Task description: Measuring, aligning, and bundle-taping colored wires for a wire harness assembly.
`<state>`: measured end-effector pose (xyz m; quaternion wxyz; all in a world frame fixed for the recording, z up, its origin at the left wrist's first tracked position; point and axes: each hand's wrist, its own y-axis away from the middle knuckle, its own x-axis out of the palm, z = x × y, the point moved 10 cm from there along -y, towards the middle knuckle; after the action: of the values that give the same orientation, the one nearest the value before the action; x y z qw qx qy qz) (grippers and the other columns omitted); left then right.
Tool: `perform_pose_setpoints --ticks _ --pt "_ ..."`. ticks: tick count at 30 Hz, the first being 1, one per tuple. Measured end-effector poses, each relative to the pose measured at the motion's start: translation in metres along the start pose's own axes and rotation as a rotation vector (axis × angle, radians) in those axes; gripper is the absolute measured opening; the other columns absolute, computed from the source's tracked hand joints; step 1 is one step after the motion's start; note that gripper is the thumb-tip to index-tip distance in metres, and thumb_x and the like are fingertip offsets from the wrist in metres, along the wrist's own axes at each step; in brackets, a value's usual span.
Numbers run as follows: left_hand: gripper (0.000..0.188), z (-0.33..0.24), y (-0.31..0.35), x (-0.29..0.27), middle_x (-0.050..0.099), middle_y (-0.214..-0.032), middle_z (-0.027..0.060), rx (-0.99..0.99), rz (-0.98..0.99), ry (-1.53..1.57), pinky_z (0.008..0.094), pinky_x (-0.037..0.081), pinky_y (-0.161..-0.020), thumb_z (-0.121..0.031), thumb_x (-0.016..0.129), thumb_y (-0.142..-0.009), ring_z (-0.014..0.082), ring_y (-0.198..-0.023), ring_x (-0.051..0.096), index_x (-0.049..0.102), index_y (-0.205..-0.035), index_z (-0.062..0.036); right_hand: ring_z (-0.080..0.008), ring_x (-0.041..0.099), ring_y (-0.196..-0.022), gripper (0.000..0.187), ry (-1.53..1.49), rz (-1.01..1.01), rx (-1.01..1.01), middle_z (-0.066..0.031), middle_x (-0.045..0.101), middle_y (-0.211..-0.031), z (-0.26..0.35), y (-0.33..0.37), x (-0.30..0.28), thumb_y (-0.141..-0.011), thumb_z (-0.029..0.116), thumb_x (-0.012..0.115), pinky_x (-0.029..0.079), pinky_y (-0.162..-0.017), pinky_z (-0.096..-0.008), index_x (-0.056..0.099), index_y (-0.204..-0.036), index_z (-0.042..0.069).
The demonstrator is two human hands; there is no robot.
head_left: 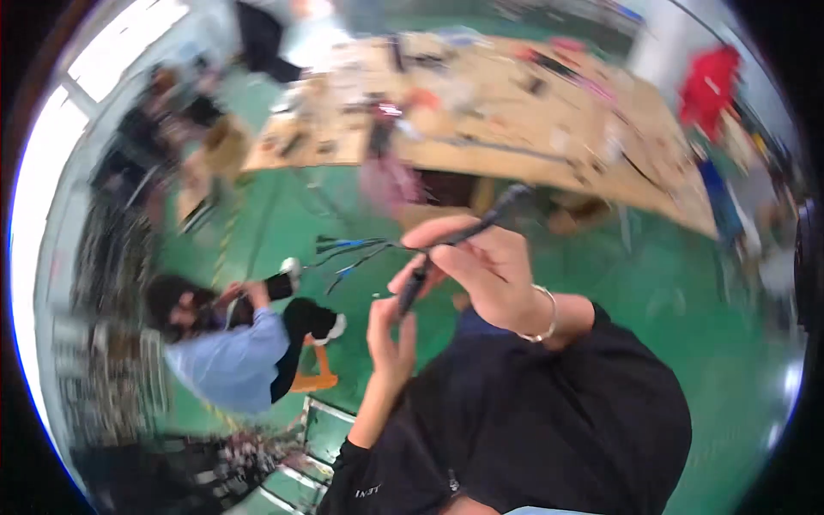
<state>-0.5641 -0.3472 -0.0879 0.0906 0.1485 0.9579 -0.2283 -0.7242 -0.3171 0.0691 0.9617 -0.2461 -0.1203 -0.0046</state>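
Observation:
A black wiring harness (487,221) is held up in front of my body. One thick sleeved branch points up and to the right, another points down, and several thin wires (348,246) with black and blue ends fan out to the left. My right hand (487,273), with a bangle at the wrist, pinches the harness between thumb and fingers where the branches meet. Lower down, my left hand (391,343) has its thumb and fingers around the downward branch (410,292). My fingers hide part of the junction.
A long wooden table (515,159) littered with small parts and cables stands ahead. To the left a person (227,352) in light blue sits on an orange stool (319,373). Metal frames (296,468) stand at lower left, and a red garment (711,90) hangs far right.

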Motion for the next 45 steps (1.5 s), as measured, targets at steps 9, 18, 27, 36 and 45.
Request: perform_pose_setpoints --ticks 9,18,27,36,45 --pt "0.031 -0.032 -0.011 0.116 0.059 -0.087 -0.0018 -0.158 0.562 0.191 0.0191 0.041 -0.067 -0.005 0.065 -0.089 0.0059 -0.074 0.050 0.060 -0.119 0.0040 -0.0220 0.056 -0.108 0.040 -0.026 -0.908 0.193 -0.0117 0.059 -0.113 -0.013 0.137 -0.242 -0.103 0.025 0.041 0.048 -0.097 -0.0454 0.053 -0.126 -0.005" --pt "0.032 -0.023 -0.039 0.320 0.053 -0.076 -0.0034 -0.374 0.745 0.486 0.0186 0.032 -0.051 -0.010 0.064 -0.093 0.0027 -0.059 0.042 0.060 -0.122 0.0015 -0.0224 0.053 -0.106 0.038 1.326 -1.078 0.122 -0.0102 0.059 -0.119 0.059 0.220 -0.446 -0.099 0.027 0.041 0.039 -0.099 -0.0344 0.060 -0.112 -0.004" --pt "0.023 0.058 -0.107 0.631 0.037 -0.061 -0.0063 -1.043 0.716 0.772 0.0203 0.019 -0.040 -0.019 0.056 -0.098 0.0029 -0.045 0.028 0.060 -0.118 -0.0083 -0.0165 0.051 -0.077 0.034 1.259 -0.829 0.024 -0.0083 0.056 -0.086 0.037 0.165 -0.800 -0.099 0.027 0.049 0.043 -0.074 -0.0285 0.061 -0.083 0.000" --pt "0.023 0.128 -0.100 0.810 0.049 -0.075 -0.0066 -0.909 0.522 0.501 0.0192 0.034 -0.055 -0.012 0.056 -0.098 0.0038 -0.064 0.041 0.055 -0.118 -0.0016 -0.0089 0.029 -0.058 0.047 0.947 -0.728 0.480 0.0024 0.029 -0.060 -0.126 0.144 -1.038 -0.092 0.033 0.062 0.025 -0.051 -0.0317 0.044 -0.065 -0.001" --pt "0.036 0.190 -0.101 0.829 0.060 -0.084 0.0118 -0.694 0.684 0.128 0.0321 0.045 -0.065 -0.015 0.061 -0.094 0.0205 -0.071 0.053 0.051 -0.125 0.0002 -0.0101 0.045 -0.064 0.034 0.892 -0.700 0.705 0.0006 0.051 -0.066 -0.190 0.188 -1.064 -0.092 0.025 0.062 0.039 -0.060 -0.0283 0.056 -0.069 0.000"
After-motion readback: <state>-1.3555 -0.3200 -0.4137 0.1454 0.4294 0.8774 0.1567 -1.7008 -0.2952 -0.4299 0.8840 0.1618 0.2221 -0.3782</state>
